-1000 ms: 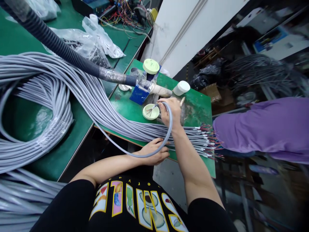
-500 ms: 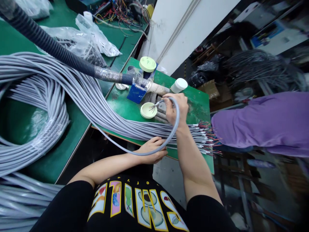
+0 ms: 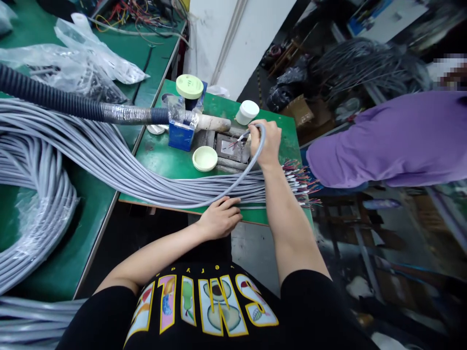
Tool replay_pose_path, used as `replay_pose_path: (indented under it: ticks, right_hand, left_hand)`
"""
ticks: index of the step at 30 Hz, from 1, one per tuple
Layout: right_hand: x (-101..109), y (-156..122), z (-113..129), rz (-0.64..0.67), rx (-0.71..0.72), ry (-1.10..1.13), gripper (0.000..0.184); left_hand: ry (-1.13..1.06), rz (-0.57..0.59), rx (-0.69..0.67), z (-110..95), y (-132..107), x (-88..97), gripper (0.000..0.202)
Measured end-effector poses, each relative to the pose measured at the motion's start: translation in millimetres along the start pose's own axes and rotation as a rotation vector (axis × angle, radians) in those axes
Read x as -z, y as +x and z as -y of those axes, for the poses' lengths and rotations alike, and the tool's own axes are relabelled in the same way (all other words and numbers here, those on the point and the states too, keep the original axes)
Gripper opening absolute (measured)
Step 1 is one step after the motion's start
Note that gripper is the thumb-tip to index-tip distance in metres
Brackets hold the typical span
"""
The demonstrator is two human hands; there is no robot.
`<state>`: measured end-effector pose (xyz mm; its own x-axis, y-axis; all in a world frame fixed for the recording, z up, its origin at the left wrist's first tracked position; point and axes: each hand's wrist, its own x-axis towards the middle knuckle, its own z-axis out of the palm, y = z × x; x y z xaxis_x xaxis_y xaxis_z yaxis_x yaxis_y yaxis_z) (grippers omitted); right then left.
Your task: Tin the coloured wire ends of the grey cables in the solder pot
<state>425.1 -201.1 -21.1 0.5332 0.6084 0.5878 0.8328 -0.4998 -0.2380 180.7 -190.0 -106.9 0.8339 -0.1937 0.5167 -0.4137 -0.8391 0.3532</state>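
Note:
My right hand (image 3: 269, 142) is closed around a grey cable (image 3: 251, 166) near its end, and the cable loops back over the hand toward me. Its fanned, stripped wires (image 3: 233, 144) point down over a squarish metal pot (image 3: 228, 148) with a shiny surface; whether the tips touch it I cannot tell. Left of the pot sits a shallow cream dish (image 3: 205, 159). My left hand (image 3: 221, 218) lies with fingers stretched out at the near table edge, against a thick bundle of grey cables (image 3: 171, 190). Bared coloured wire ends (image 3: 301, 182) of the bundle show beyond my right forearm.
A black ribbed hose (image 3: 87, 109) with a pale nozzle (image 3: 215, 122) rests on a blue box (image 3: 181, 134) beside the pot. Behind stand a white jar (image 3: 248, 112) and a yellow-green lid (image 3: 189, 86). A person in a purple top (image 3: 386, 141) is at the right.
My right hand has carried the wire tips from the cream dish rightward to over the metal pot. My left hand stays near the table edge; the view has shifted right.

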Motion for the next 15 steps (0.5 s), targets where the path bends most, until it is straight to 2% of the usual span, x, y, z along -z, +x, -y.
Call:
replay_pose_path:
  ticks: [6,15]
  right_hand:
    - [-11.8,-2.9,-7.3,0.032,-0.010,0.036,0.031]
    - [-14.8,-7.1,-11.5,0.060,0.030,0.041,0.027]
  left_hand:
    - [0.027,0.003,-0.009,-0.8,1.1,0.9,0.021]
    - [0.011,0.027,0.005,-0.8,-0.3,-1.1,0.020]
